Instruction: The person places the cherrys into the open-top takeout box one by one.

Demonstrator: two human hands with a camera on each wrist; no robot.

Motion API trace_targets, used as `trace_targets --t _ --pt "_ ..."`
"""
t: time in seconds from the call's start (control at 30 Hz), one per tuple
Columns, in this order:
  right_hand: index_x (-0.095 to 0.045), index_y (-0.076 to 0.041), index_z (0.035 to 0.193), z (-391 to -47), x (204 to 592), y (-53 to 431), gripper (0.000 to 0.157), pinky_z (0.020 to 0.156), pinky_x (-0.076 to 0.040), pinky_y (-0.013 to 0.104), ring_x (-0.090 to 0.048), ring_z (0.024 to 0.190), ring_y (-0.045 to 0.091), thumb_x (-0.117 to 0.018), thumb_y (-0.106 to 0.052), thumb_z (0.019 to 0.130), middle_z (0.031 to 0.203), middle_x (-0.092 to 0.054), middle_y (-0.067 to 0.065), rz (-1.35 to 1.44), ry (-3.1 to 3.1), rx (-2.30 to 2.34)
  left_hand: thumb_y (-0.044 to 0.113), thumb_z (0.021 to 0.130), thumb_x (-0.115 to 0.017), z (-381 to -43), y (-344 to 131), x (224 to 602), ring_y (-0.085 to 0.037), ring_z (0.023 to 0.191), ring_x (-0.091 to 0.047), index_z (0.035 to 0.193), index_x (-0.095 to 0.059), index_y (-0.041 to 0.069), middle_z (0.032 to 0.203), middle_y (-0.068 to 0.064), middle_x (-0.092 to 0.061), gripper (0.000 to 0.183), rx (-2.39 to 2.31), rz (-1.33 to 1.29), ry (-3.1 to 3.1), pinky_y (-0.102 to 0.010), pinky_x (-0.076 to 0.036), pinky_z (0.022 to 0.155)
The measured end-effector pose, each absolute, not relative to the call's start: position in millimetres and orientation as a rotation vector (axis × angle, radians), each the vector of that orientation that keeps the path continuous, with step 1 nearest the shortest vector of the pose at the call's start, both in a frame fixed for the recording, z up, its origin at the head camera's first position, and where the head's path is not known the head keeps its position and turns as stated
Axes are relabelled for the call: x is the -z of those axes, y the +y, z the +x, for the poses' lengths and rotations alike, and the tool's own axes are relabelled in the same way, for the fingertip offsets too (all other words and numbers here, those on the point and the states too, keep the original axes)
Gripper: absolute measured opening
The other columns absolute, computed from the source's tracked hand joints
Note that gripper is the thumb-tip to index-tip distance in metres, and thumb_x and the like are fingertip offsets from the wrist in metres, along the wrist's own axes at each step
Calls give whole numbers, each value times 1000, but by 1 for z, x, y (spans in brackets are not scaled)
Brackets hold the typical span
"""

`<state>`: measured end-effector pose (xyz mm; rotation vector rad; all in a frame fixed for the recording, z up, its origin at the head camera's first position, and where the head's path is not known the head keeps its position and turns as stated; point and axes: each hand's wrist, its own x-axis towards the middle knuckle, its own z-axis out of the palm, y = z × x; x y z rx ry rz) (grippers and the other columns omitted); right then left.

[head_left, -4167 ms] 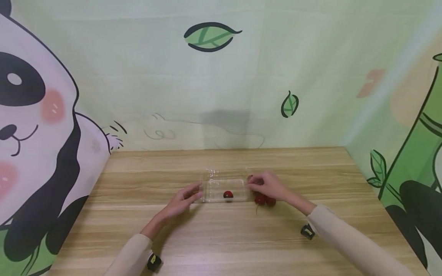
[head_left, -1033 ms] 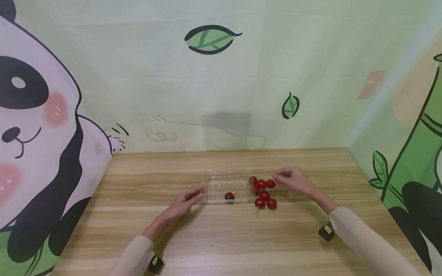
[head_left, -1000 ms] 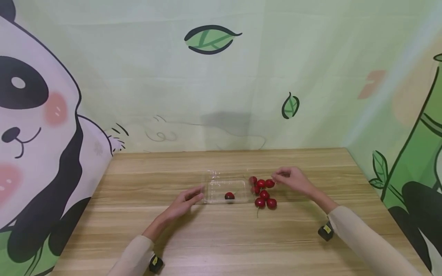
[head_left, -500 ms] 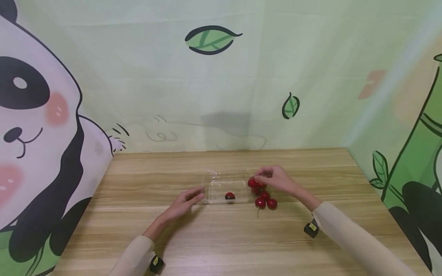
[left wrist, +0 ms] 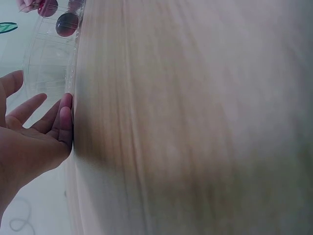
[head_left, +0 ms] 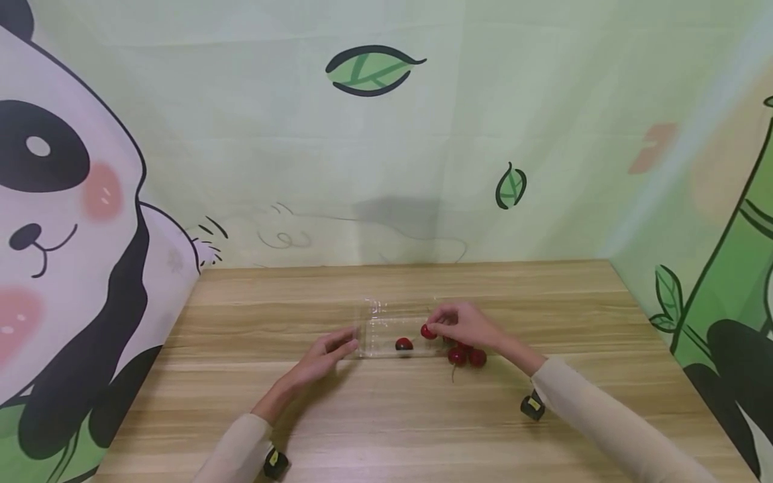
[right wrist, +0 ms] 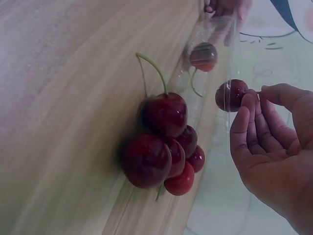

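Note:
A clear plastic box [head_left: 382,335] stands mid-table with one dark red cherry [head_left: 404,344] inside. At the box's left end is my left hand [head_left: 320,355], its loosely bent fingers right at the wall and its thumb apart in the left wrist view. My right hand [head_left: 468,327] pinches another cherry [right wrist: 231,95] by its short stem between thumb and fingers. This cherry hangs at the box's right end, overlapping its wall in the right wrist view. Several loose cherries [head_left: 457,356] lie clustered on the table just right of the box, partly hidden below the right hand in the head view.
The wood-grain table [head_left: 362,422] meets a printed cloth backdrop [head_left: 272,134] along its back edge. A long green stem [right wrist: 154,68] sticks up from one loose cherry. Small black wrist devices [head_left: 533,406] hang at both sleeves.
My right hand has picked up a cherry from the back of the cluster and carried it left to the box's right end. The left hand stays at the box's left end.

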<state>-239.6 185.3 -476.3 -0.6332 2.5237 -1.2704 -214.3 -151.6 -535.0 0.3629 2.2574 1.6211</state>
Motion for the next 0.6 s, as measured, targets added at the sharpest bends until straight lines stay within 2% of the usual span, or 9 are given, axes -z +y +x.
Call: trace_targets --t 0.1,0.33,0.6 --pt "-75 -3 102 -239 480 183 14 73 -56 21 -66 83 9 -70 -16 96 99 -76 10 -697 2532 1245 25 106 -56 -214 -152 535 -40 145 -43 151 -45 -2 155 -24 -47 53 -1620 365 2258 -54 -36 120" --pt "-76 -4 101 -236 477 177 12 74 -55 19 -65 82 6 -71 -13 95 95 -77 8 -793 2560 1182 25 106 -56 -214 -152 534 -40 146 -42 151 -45 -2 156 -24 -46 54 -1623 361 2254 -54 -35 121" --pt "-78 -8 96 -238 479 173 7 65 -47 19 -53 71 4 -73 -12 94 86 -73 -1 -884 2582 1023 27 106 -56 -213 -152 533 -40 148 -40 152 -45 0 157 -23 -45 54 -1606 339 2262 -55 -33 122"
